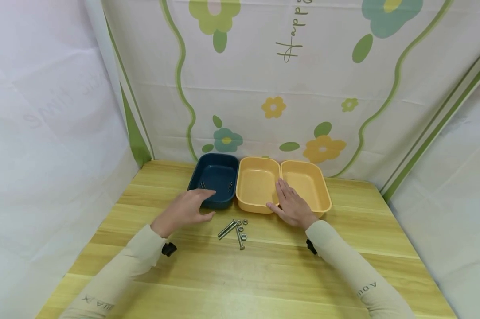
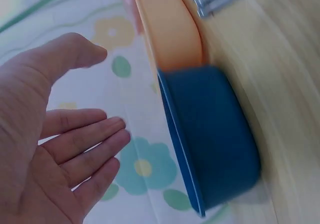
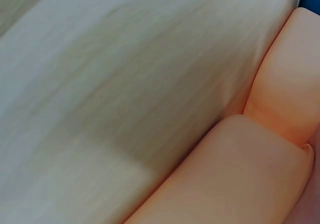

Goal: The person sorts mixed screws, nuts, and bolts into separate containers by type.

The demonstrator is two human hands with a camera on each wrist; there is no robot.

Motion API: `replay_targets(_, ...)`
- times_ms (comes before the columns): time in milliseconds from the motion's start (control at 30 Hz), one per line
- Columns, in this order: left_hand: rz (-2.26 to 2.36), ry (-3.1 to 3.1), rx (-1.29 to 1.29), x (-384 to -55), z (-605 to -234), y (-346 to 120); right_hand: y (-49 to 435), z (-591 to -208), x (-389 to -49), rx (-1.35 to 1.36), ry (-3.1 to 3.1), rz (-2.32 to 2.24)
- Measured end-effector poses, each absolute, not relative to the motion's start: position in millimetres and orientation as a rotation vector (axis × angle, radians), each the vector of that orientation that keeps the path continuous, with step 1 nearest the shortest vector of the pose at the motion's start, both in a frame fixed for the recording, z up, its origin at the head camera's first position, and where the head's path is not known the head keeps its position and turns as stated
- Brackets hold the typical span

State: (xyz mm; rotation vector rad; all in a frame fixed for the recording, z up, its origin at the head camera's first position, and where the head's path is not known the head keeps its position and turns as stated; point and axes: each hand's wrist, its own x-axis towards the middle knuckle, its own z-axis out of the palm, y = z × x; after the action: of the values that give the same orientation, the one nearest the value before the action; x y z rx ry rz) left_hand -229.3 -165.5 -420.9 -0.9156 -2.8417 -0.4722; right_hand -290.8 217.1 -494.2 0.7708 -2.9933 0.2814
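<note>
My left hand (image 1: 184, 212) is at the front left of the dark blue tray (image 1: 217, 205), thumb and fingers spread apart and holding nothing. Dark screw-like pieces (image 1: 230, 186) lie inside that tray. My right hand (image 1: 292, 207), fingers extended, is over the seam where two yellow trays meet, the middle yellow tray (image 1: 257, 181) and the right yellow tray (image 1: 309, 184). Whether it touches their rims I cannot tell. Between the hands, in front of the trays, lie silver bolts (image 1: 227, 229) and several hex nuts (image 1: 244, 237). The left wrist view also shows the open-fingered left hand (image 2: 75, 139) beside the blue tray (image 2: 215, 134).
The three trays stand side by side at the back of the wooden table (image 1: 240, 283). Behind them hangs a white flowered cloth (image 1: 247, 119). More white cloth encloses the left and right sides. A dark wrist device (image 1: 169, 249) shows under the left sleeve.
</note>
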Motion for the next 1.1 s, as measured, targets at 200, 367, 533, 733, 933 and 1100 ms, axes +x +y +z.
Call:
replay_targets(200,-0.573,-2.896,-0.947,-218,-426,-153,218,-495,-292,0.773,-2.982,0.256)
replay_targets(367,-0.709,-2.931,-0.994,-216,-442,-145,218,-495,-292,0.772,-2.989,0.276)
replay_targets(533,-0.743,-2.965,-1.012,-218,-463,-141,219,-495,-291,0.774,-2.990,0.291)
replay_targets(733,-0.767,-2.988,-1.028,-221,-479,-138,219,-496,-291,0.778,-2.987,0.290)
replay_targets(933,-0.761,-2.987,-1.021,-226,-486,-138,218,-494,-290,0.785,-2.985,0.278)
replay_targets(1100,-0.768,-2.992,-1.028,-229,-489,-138,217,-492,-289,0.787,-2.986,0.271)
